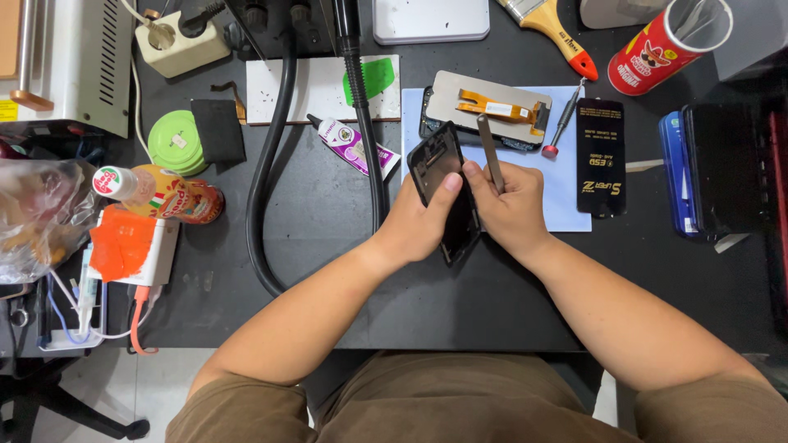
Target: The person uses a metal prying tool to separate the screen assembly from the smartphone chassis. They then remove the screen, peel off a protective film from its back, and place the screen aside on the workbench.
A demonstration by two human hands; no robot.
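**A:** Left hand (419, 221) is clamped on the phone frame (443, 190), tilted just above the table (328, 213); right hand (513, 209) grips a flat metal pry tool (491, 152).

**B:** I'd keep the tool shallow, brace both thumbs. The detached screen (484, 111) lies on the blue mat (566, 193) behind.

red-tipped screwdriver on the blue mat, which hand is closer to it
Right. The right hand, holding a flat metal tool, sits just below and left of the red-tipped screwdriver. The left hand, gripping the black phone frame, is farther left.
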